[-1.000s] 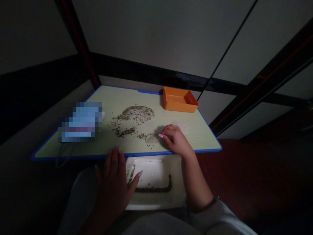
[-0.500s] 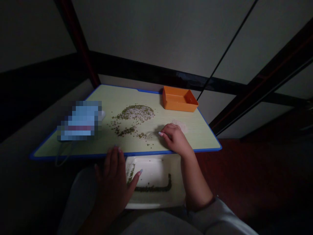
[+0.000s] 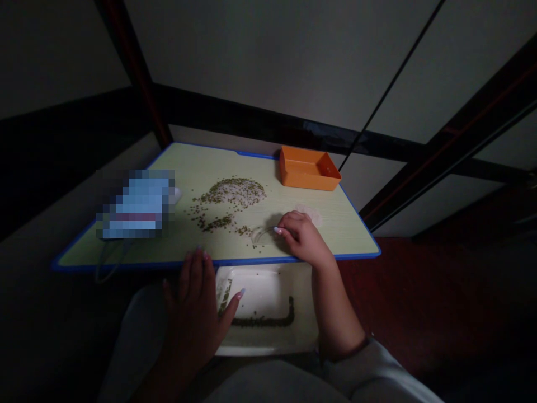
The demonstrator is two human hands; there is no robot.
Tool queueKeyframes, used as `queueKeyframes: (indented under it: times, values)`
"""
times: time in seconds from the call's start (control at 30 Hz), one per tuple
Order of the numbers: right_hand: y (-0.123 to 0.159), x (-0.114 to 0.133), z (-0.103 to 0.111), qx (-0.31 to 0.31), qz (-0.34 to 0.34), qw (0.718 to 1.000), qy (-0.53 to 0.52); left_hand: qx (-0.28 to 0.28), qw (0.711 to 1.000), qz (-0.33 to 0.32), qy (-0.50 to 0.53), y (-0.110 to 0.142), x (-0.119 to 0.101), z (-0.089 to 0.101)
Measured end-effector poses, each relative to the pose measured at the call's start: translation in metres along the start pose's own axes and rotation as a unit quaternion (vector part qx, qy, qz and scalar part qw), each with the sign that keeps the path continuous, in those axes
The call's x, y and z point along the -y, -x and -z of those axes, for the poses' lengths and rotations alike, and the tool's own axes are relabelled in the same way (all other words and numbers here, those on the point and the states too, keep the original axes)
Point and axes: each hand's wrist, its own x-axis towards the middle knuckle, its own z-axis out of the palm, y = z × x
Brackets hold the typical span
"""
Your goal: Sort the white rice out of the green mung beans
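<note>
My right hand [image 3: 300,238] rests low over the table, fingers pinched on a clear, curved plastic piece [image 3: 265,233]; its exact kind is hard to make out. Just left of that piece lie a few loose green beans [image 3: 243,230], with a larger pile of green beans mixed with white grains [image 3: 237,192] behind. Beyond my right hand is a flat patch of pale grains [image 3: 309,214]. My left hand [image 3: 195,305] is spread, fingertips at the table's front edge and thumb over a white tray [image 3: 268,351]. Green beans line the tray's near side and corners.
The pale table [image 3: 201,159] has a blue rim. An orange box [image 3: 312,180] stands at its back right. At the left lies a pixelated light-blue object [image 3: 140,201] with a cord [image 3: 111,268]. Cabinet panels [image 3: 260,67] rise close behind the table.
The clear piece in my right hand has shifted very slightly to the right. My left hand and the piles look unchanged; the view has tilted a little.
</note>
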Motion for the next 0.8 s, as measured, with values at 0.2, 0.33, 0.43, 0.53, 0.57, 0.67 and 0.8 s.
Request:
queueKeyframes:
  times: [0.2, 0.33, 0.43, 0.53, 0.57, 0.67, 0.8]
  values:
    - [-0.002, 0.004, -0.002, 0.012, -0.001, 1.0, 0.009, 0.008, 1.0, 0.001, 0.012, 0.0, 0.001, 0.002]
    - [-0.005, 0.008, -0.006, 0.01, -0.003, 1.0, 0.019, 0.012, 1.0, 0.006, 0.016, 0.0, 0.001, 0.001]
    - [-0.007, 0.011, -0.009, 0.018, 0.011, 1.0, 0.013, 0.012, 1.0, 0.005, 0.012, 0.001, 0.001, 0.001]
    - [-0.007, 0.013, -0.011, 0.029, 0.027, 0.999, 0.0, 0.008, 1.0, 0.003, 0.011, 0.001, 0.0, 0.0]
    - [-0.007, 0.014, -0.012, 0.032, 0.031, 0.999, -0.004, 0.008, 1.0, 0.003, 0.011, 0.001, 0.0, 0.001]
    - [-0.007, 0.014, -0.013, 0.041, 0.034, 0.999, -0.005, 0.007, 1.0, 0.002, 0.007, 0.001, 0.0, 0.001]
    - [-0.006, 0.015, -0.012, 0.048, 0.021, 0.998, 0.027, 0.016, 1.0, 0.002, 0.005, 0.0, 0.0, 0.002]
